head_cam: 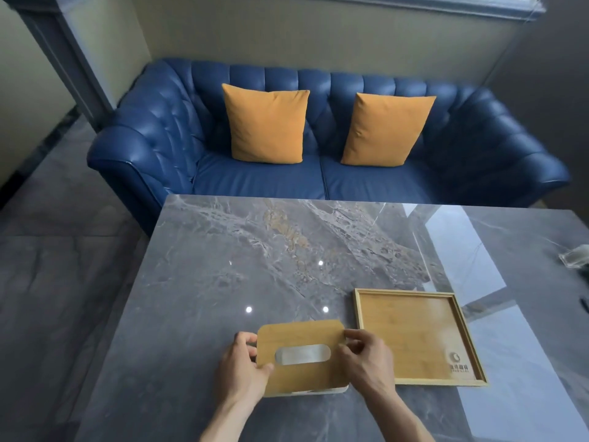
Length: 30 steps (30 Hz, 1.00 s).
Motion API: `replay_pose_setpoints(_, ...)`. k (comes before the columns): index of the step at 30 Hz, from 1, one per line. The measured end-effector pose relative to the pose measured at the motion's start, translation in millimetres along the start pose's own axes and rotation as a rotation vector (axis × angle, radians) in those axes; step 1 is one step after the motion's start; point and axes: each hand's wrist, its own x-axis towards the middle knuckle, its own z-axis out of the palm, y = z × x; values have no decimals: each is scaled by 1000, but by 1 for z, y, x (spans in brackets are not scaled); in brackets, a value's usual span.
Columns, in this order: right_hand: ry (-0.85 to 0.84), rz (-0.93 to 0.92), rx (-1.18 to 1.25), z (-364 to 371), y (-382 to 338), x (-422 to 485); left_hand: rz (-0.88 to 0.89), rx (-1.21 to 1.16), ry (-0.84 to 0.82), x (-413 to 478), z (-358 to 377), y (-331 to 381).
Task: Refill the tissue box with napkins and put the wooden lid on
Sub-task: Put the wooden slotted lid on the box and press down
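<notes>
The wooden lid (302, 336), a rounded rectangle with an oval slot, lies over the white tissue box (328, 391), of which only a thin strip shows along the near edge. White shows through the slot. My left hand (240, 365) grips the lid's left edge, thumb on top. My right hand (366, 355) pinches the lid's right edge. The box's inside is hidden by the lid.
A shallow wooden tray (360, 314) lies just right of the lid on the grey marble table (255, 250). A clear small object (573, 260) sits at the table's far right edge. Behind the table stands a blue sofa (159, 138) with two orange cushions.
</notes>
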Motion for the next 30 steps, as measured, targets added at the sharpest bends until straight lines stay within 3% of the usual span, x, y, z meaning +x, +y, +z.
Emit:
replay_pose_setpoints(17, -2, 44, 22, 9, 11, 8, 47, 95, 159, -14, 15, -1)
replay_pose_setpoints(30, 32, 60, -62, 14, 15, 13, 64, 146, 153, -14, 15, -3)
